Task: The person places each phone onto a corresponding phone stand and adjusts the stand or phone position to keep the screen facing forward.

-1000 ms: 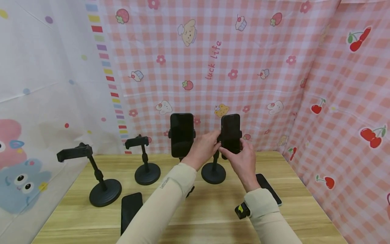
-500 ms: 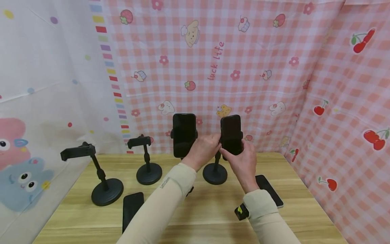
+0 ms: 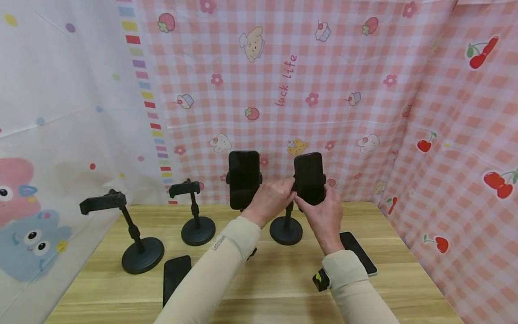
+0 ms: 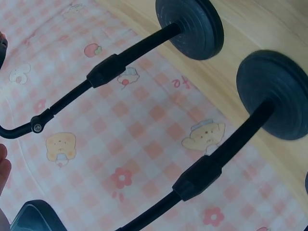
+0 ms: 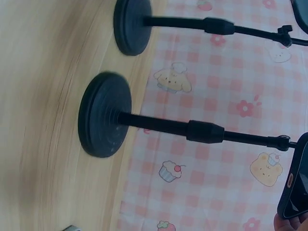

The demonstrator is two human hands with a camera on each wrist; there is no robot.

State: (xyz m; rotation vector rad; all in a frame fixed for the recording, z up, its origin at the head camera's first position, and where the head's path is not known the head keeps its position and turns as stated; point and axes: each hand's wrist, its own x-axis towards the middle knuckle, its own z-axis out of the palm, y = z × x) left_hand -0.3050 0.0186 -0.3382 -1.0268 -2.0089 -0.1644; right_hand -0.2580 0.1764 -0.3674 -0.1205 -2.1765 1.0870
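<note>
A black smartphone (image 3: pixel 310 179) sits tilted slightly in the clamp of a black phone holder (image 3: pixel 286 230), right of centre in the head view. My right hand (image 3: pixel 323 215) grips its lower part, thumb at the lower left corner and fingers at the right edge; in the right wrist view the fingertips (image 5: pixel 288 223) touch the phone's lower end. My left hand (image 3: pixel 272 198) holds the clamp's left side with bent fingers, partly hidden behind the hand itself. Just left, another smartphone (image 3: pixel 244 179) stands upright in a second holder, whose base is hidden by my left arm.
Two more phone holders (image 3: pixel 142 255) (image 3: pixel 198 230) stand at the left with bare clamps. One dark phone (image 3: pixel 176 276) lies left of my left sleeve, another (image 3: pixel 358 252) beyond my right wrist. Patterned cloth (image 3: pixel 259 90) hangs behind the wooden table (image 3: pixel 283 288).
The phone between my hands has shifted slightly right and its face has turned a little. My right hand has moved right with it; the left hand stays at the clamp.
</note>
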